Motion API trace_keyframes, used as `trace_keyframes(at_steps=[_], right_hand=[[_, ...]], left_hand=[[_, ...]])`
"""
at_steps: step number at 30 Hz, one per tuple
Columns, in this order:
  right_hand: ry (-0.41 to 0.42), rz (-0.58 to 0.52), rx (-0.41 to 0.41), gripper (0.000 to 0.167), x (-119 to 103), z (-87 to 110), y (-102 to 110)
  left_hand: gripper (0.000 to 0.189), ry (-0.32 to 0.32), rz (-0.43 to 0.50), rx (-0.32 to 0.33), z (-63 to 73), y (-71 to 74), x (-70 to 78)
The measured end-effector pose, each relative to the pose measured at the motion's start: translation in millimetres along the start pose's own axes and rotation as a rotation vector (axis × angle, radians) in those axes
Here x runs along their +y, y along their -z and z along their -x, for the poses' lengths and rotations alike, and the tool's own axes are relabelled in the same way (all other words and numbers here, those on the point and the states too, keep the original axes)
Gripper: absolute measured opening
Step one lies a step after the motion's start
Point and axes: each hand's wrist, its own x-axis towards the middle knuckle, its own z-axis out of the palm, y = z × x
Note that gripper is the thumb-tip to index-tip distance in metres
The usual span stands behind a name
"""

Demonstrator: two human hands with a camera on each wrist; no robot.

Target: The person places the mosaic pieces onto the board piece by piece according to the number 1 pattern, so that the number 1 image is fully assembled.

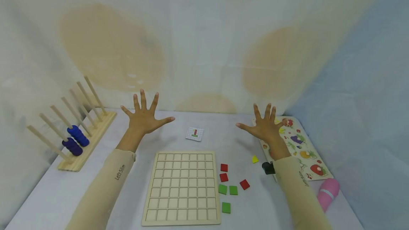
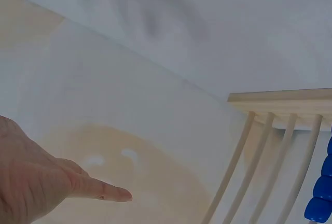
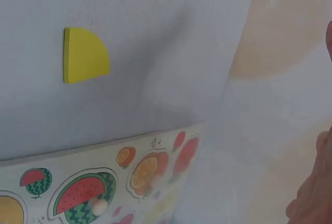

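Note:
Both hands are held up above the table with fingers spread and nothing in them. My left hand [image 1: 142, 120] is raised between the peg rack and a small printed pattern card [image 1: 195, 134]. My right hand [image 1: 266, 127] overlaps the fruit puzzle board [image 1: 303, 148] in the head view. Below and between the forearms lies a wooden grid board [image 1: 181, 189] with bare squares. Beside its right edge are red square tiles [image 1: 224, 167] and green square tiles [image 1: 226, 207]. A yellow quarter-round piece [image 3: 85, 56] lies near the puzzle board.
At the left stands a wooden rack [image 1: 73, 162] of upright pegs, with blue beads [image 1: 78, 136] and purple beads [image 1: 72, 147] on two of them. A pink cylindrical object [image 1: 328, 191] lies at the right edge. Pale cloth walls [image 1: 204, 45] surround the table's back and sides.

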Motion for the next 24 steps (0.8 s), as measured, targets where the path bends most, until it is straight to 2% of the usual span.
trace_keyframes(at_steps=[7,14,24], right_hand=[[0.017,0.005,0.032,0.118,5,0.4,1],[0.037,-0.028,0.058,0.116,9,3.2,-3],[0.056,-0.036,0.053,0.119,12,8.9,-8]], left_hand=[[0.114,-0.012,-0.022,0.019,-4.5,0.4,0.8],[0.114,-0.011,-0.028,0.033,-3.6,0.5,-5.8],[0.112,-0.011,-0.048,-0.030,5.7,-0.6,-20.2]])
